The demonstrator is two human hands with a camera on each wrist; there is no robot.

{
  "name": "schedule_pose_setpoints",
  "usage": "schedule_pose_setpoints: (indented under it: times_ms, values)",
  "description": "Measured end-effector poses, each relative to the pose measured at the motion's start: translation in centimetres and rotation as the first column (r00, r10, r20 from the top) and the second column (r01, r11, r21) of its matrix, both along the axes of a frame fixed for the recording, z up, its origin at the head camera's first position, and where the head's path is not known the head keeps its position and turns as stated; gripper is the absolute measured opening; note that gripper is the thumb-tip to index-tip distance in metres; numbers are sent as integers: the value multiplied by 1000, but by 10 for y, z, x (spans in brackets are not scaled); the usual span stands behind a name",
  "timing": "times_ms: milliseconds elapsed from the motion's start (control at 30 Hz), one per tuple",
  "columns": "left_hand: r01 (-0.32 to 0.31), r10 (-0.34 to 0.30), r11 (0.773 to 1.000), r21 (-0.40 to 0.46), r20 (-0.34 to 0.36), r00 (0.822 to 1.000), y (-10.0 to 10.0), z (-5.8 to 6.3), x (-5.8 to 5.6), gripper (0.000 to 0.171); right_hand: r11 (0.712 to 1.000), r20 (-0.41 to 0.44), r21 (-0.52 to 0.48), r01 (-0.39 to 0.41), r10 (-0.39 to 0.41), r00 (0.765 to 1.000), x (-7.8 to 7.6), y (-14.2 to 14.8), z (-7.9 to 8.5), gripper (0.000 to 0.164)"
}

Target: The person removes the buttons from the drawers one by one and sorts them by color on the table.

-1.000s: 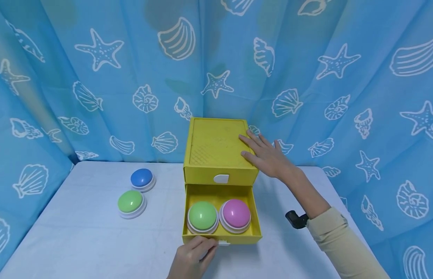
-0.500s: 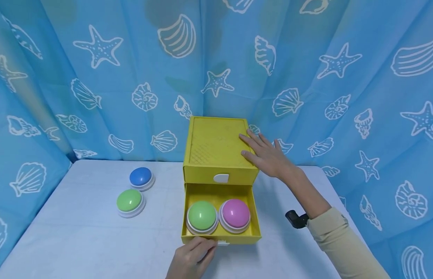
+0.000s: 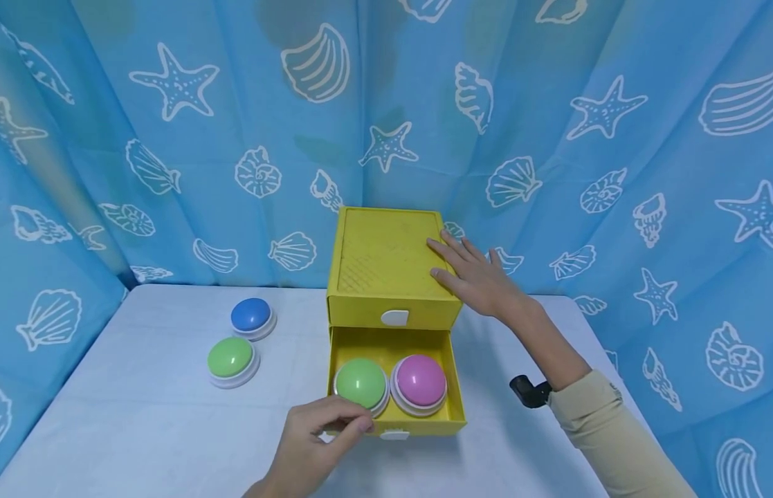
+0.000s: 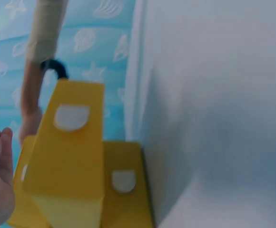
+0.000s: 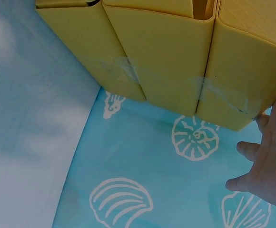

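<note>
Left to right: we have a green domed button (image 3: 229, 357) on the white table (image 3: 143, 401), toward its far left corner, and a blue domed button (image 3: 250, 315) just behind it, nearer the far edge. Next, the left hand (image 3: 305, 436) at the front left corner of the drawer: fingers loosely bent, thumb tip close to the index, nothing pinched that we can see; whether it touches the front rim, we can't tell. White tab (image 3: 394, 435) is free of fingers. The pulled-out drawer (image 3: 423, 427), middle of three going by the left wrist view, carries a second green button (image 3: 361, 382) by its front left corner and a pink button (image 3: 421, 380) by its front right corner, side by side. Its yellow cabinet (image 3: 392, 252) stands around the middle of the table's far edge; upper and lower drawers are in. Last, the right hand (image 3: 479, 280), fingers spread over the cabinet's top right edge, gripping nothing. Progress, our judgement: drawer opening looks done, two buttons inside; two buttons sit outside on the table and the drawer isn't pushed back in. Whether those count as remaining work, we can't tell.
</note>
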State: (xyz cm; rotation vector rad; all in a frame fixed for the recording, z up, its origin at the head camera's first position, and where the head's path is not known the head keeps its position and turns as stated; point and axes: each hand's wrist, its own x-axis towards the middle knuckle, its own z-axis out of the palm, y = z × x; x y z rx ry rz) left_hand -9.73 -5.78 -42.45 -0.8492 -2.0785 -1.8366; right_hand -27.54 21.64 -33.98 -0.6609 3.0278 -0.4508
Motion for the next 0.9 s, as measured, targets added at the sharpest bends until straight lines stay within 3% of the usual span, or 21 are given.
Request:
schedule_pose_setpoints:
  times_ms: [200, 300, 433, 600, 733, 900]
  values:
    - [33, -15, 995, -94, 187, 982, -15, 25, -18, 11, 1000, -4, -3, -14, 14, 1000, 1, 1, 1, 62]
    - [91, -47, 985, -150, 274, 961, -20, 31, -27, 16, 1000, -6, -5, -24, 24, 1000, 1, 1, 1, 62]
    - [181, -102, 959, -218, 327, 939, -23, 34, -40, 25, 1000, -8, -5, -22, 22, 1000, 1, 1, 0, 62]
    - [260, -144, 882, -393, 299, 943, -25, 35, -54, 45, 1000, -7, -5, -13, 13, 1000, 1, 1, 0, 62]
    - [249, -120, 809, -532, 266, 957, -23, 37, -61, 54, 1000, 0, -2, -3, 3, 1000, 1, 0, 0, 63]
    - [239, -84, 744, -624, 267, 960, -18, 42, -69, 57, 1000, 1, -5, -3, 3, 1000, 0, 0, 0, 62]
